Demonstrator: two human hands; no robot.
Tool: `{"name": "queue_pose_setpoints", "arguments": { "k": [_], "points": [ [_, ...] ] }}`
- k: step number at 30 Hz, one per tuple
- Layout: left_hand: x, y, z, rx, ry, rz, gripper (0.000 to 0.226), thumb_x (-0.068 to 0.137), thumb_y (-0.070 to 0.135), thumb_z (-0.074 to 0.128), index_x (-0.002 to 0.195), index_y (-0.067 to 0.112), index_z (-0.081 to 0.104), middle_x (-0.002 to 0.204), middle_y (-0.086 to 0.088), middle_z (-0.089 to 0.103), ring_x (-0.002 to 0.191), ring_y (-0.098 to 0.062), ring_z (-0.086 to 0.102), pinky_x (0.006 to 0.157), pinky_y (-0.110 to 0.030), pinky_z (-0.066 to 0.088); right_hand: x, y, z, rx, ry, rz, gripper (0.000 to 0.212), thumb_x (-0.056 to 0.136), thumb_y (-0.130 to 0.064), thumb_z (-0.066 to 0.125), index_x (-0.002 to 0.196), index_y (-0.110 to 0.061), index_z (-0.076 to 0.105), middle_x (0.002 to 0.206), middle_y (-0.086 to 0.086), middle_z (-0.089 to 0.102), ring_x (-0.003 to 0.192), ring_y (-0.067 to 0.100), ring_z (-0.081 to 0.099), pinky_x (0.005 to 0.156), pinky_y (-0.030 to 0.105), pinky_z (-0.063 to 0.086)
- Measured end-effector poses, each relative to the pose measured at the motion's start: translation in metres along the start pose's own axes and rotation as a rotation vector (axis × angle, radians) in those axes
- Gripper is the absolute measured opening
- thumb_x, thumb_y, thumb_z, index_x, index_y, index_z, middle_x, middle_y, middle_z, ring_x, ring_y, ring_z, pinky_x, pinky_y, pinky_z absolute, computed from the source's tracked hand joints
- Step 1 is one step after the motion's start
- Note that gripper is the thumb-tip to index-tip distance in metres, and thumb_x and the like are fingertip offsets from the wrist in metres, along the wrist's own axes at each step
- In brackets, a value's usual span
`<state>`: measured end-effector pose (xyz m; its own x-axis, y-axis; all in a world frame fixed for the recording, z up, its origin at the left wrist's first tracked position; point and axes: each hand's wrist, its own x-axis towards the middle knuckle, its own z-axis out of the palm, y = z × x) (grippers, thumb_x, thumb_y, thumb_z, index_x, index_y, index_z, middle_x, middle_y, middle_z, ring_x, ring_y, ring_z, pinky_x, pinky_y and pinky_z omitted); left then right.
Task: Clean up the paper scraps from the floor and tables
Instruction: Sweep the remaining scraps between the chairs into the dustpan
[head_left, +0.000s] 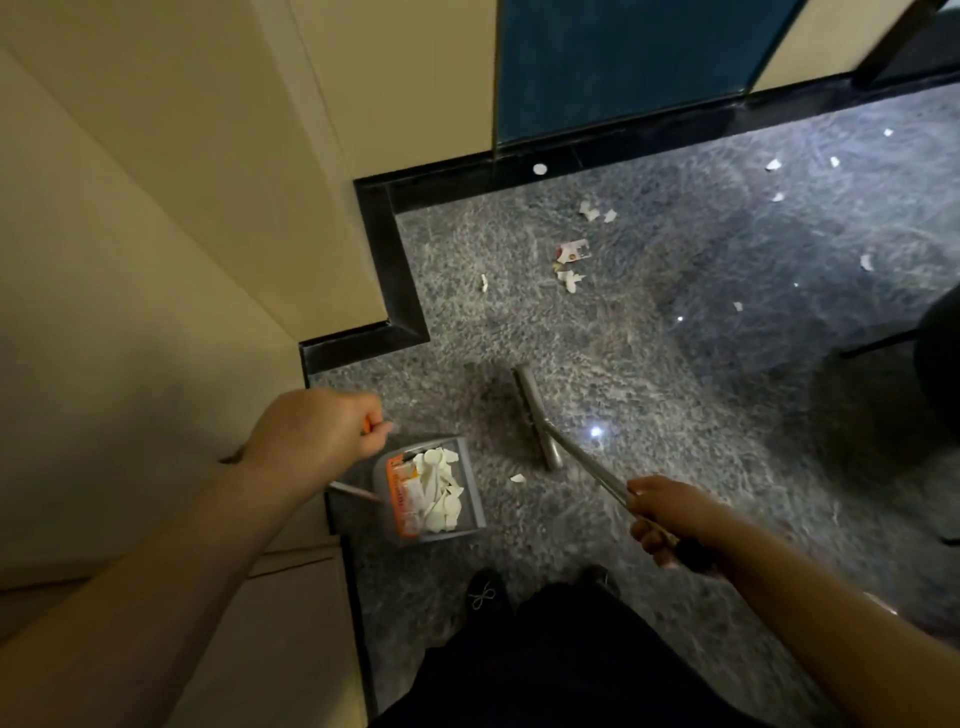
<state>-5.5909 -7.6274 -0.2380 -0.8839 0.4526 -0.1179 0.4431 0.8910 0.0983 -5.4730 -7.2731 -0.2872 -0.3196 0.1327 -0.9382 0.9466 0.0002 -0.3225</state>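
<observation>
My left hand (324, 436) is shut on the handle of a grey dustpan (470, 493) that rests on the speckled floor and holds several white paper scraps (441, 488). The handle of a broom is gripped in my right hand (670, 514); its grey head (535, 410) lies on the floor just right of the pan. One white scrap (517, 478) lies between pan and broom head. More scraps (570, 262) are scattered farther out, toward the far wall and to the right.
Cream walls (156, 208) with black skirting (400, 270) form a corner on the left. A blue panel (623, 62) stands at the far wall. A dark chair base (930, 353) sits at the right edge. My shoes (485, 592) are below the pan.
</observation>
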Motion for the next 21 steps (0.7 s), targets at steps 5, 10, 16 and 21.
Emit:
{"name": "queue_pose_setpoints", "arguments": {
  "k": [5,10,16,21],
  "points": [
    [0.019,0.044,0.011,0.019,-0.045,0.038,0.025,0.092,0.042,0.058,0.082,0.019,0.064,0.074,-0.006,0.065,0.069,-0.030,0.062,0.055,-0.031,0.035,0.023,0.028,-0.015,0.007,0.092,0.021,0.027,0.094,-0.003,0.038,0.113,-0.014,0.053,0.057,0.011,0.046,0.033,0.015,0.039,0.042,0.020,0.034],
    [0.027,0.055,0.014,0.041,0.011,0.077,0.025,0.088,0.036,0.067,0.075,0.015,0.062,0.062,-0.005,0.060,0.053,-0.028,0.055,0.049,-0.027,0.026,0.040,0.044,-0.010,-0.116,0.075,0.018,0.025,0.089,0.000,0.036,0.112,-0.003,0.047,0.055,0.014,0.048,0.039,0.020,0.043,0.045,0.026,0.036],
    [0.032,0.067,0.018,0.015,0.024,0.065,0.025,0.087,0.033,0.068,0.073,0.012,0.064,0.057,-0.008,0.058,0.048,-0.029,0.050,0.047,-0.027,0.029,0.036,0.048,0.043,-0.357,-0.034,-0.015,0.031,0.094,0.004,0.034,0.124,-0.001,0.037,0.076,0.016,0.048,0.052,0.021,0.048,0.041,0.028,0.040],
    [0.030,0.066,0.016,0.018,0.036,0.038,0.026,0.086,0.032,0.070,0.071,0.012,0.063,0.050,-0.009,0.052,0.045,-0.024,0.038,0.046,-0.027,0.028,0.017,0.045,0.054,-0.179,-0.165,0.001,0.016,0.096,-0.001,0.032,0.106,-0.009,0.041,0.070,0.011,0.048,0.043,0.014,0.046,0.041,0.023,0.038]
  ]
}}
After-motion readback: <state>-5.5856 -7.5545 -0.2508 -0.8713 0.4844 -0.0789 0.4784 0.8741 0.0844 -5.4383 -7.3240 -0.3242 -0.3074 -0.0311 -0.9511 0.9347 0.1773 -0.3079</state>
